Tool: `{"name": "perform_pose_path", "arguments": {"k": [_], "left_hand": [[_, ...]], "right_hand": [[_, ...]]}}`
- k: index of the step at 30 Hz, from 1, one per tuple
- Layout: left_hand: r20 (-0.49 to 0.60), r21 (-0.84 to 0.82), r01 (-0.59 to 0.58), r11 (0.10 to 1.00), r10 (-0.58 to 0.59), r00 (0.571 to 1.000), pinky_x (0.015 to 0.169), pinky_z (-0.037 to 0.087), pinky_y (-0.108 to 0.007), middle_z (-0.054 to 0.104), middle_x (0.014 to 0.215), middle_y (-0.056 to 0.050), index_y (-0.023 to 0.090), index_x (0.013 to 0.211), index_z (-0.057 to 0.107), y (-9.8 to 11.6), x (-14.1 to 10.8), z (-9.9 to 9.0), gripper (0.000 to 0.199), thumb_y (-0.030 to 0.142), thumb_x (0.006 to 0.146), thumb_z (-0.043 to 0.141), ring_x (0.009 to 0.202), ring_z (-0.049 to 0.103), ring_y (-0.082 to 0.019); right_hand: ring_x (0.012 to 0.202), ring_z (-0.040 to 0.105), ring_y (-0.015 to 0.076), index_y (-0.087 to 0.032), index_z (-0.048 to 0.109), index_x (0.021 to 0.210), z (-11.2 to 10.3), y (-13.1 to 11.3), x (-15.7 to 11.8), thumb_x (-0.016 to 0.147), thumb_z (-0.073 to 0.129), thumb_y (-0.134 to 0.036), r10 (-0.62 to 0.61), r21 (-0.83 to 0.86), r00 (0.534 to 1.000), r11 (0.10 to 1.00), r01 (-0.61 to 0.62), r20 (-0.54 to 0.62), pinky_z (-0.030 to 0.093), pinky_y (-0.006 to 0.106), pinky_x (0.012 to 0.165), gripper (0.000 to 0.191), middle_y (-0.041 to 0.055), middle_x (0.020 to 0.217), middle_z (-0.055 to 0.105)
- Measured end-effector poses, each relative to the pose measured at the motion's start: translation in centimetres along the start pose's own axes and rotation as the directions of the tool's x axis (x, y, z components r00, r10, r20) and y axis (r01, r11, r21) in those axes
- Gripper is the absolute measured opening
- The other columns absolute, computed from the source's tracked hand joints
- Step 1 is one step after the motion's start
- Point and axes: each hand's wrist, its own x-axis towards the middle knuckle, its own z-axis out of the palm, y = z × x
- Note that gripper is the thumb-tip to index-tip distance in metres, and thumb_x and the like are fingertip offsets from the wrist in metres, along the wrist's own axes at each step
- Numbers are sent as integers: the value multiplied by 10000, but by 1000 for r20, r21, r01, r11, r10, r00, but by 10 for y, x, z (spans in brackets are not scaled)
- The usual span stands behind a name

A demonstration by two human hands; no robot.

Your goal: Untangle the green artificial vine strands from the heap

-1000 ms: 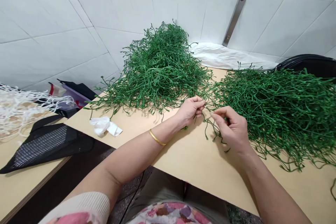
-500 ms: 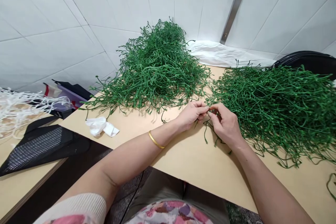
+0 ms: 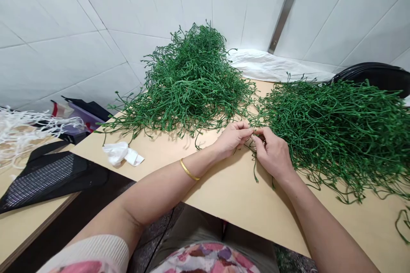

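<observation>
My left hand (image 3: 234, 139) and my right hand (image 3: 274, 152) meet fingertip to fingertip above the table, between two heaps of thin green cords. Both are closed in a pinch on a green cord (image 3: 255, 169), whose loose end dangles below my right fingers. The pinched part is mostly hidden by the fingertips. Behind my left hand rises the taller cord heap (image 3: 192, 81). A wider heap of cords (image 3: 339, 132), with small knobbly ends, lies beside and beyond my right hand.
The tan table (image 3: 243, 213) runs against a white tiled wall (image 3: 166, 4). Crumpled white tissue (image 3: 120, 153) lies left. White cords (image 3: 28, 132) and a black mesh item (image 3: 45, 179) lie on a lower surface. White cloth (image 3: 275, 66) and black rounded items (image 3: 368, 74) stand behind.
My hands stay nearly in place, fingertips still together. The cord ends hanging under my right hand have shifted, one now hanging lower. The view has moved slightly.
</observation>
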Motion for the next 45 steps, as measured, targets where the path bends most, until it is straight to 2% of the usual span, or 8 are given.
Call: {"name": "perform_pose_path", "arguments": {"k": [6,13,17,22,28,35,41,45], "left_hand": [[11,-100,121,988,-121,993,365,67,-166,230,430,93,155,609,410,5,0,0,246,223,721,619,349,156,-9],[233,-342,387,856,-322,918,310,129,-150,148,440,91,141,612,449,12,1,-5,210,232,797,490,333,128,-26],[256,-294,303,906,-231,939,319,132,-137,159,458,92,138,620,452,18,3,-11,209,253,772,538,341,144,-17],[90,-108,120,987,-111,990,354,125,-139,219,438,98,149,641,448,14,3,-8,193,229,735,595,347,168,-10],[97,23,-18,1000,15,995,384,157,-164,284,445,81,161,614,398,6,0,-1,232,204,714,603,375,231,-22],[210,104,-83,991,60,976,414,165,-186,326,473,66,150,619,426,0,-1,-2,226,253,737,589,409,259,-26],[49,165,-141,976,135,990,406,175,-185,348,466,77,151,681,480,4,-2,2,127,201,711,592,390,273,-23],[-5,51,-18,999,18,1000,395,144,-183,362,473,70,140,681,500,8,-1,1,116,140,660,614,376,264,-17]], "right_hand": [[643,542,156,-199,591,847,-2,2,1,856,391,-275,-100,-26,994,995,101,43,325,247,563,214,46,768,635],[564,441,99,-183,550,735,-21,-2,4,860,409,-266,-269,444,942,882,158,199,344,217,557,206,-11,638,515],[545,425,92,-184,570,758,-24,-2,3,845,446,-275,-301,513,915,849,128,269,337,215,534,177,-27,603,497],[477,369,78,-179,571,764,-19,8,5,778,561,-293,-144,358,989,926,121,36,318,212,479,115,-45,557,464],[799,572,156,-166,609,919,-11,13,6,811,472,-151,-224,230,957,937,264,-185,450,271,724,175,64,861,628],[739,573,174,-189,628,867,-7,20,7,771,521,-176,-183,80,964,976,202,-193,456,283,657,144,53,794,602],[675,553,151,-205,635,802,-8,17,5,768,521,-170,-189,23,963,980,197,-190,441,264,610,124,47,813,580],[758,578,166,-208,621,807,-6,16,5,770,513,-150,-220,85,958,967,238,-182,448,266,661,129,38,797,615]]}}
